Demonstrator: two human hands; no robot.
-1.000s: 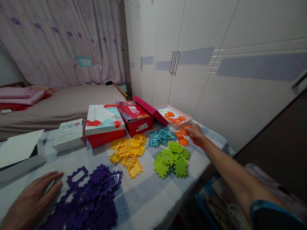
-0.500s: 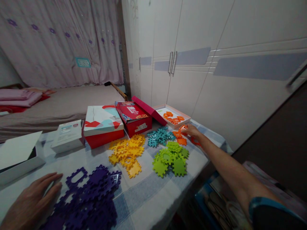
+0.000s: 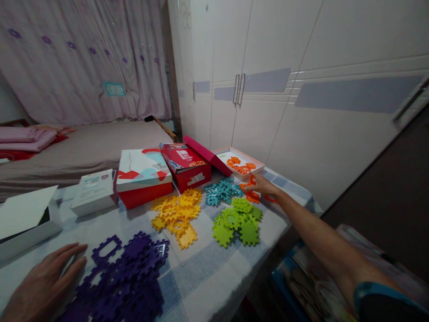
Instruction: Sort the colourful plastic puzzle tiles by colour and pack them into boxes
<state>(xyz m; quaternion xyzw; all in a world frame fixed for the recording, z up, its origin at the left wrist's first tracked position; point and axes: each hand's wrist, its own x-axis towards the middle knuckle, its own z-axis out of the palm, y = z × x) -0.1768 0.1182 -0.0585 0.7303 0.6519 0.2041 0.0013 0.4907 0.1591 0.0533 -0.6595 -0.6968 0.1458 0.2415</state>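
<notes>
My left hand [image 3: 47,279] rests flat on the tablecloth with its fingers stretched out, holding nothing. Just right of its fingertips lies a heap of dark purple notched building tiles [image 3: 134,268]. Far across the table, my right hand [image 3: 264,185] reaches to a small group of orange building tiles [image 3: 254,197]. Its thumb and fingers are closed around an orange tile [image 3: 252,180], partly covered by the hand. Teal tiles [image 3: 221,191] lie left of that hand, and green tiles [image 3: 239,223] nearer to me. Yellow tiles [image 3: 179,210] are spread between the purple and teal heaps.
A shallow tray [image 3: 261,168] with more orange tiles stands behind my right hand. A red box [image 3: 192,179] with a leaning pink lid [image 3: 208,154], a white-and-red box [image 3: 144,179], and two white boxes [image 3: 94,192] line the back. Wardrobe doors [image 3: 301,134] rise beyond.
My right hand has shifted slightly at the orange tiles, its fingers lower and the held tile turned more upright. My left hand stays where it was. The view has moved a little.
</notes>
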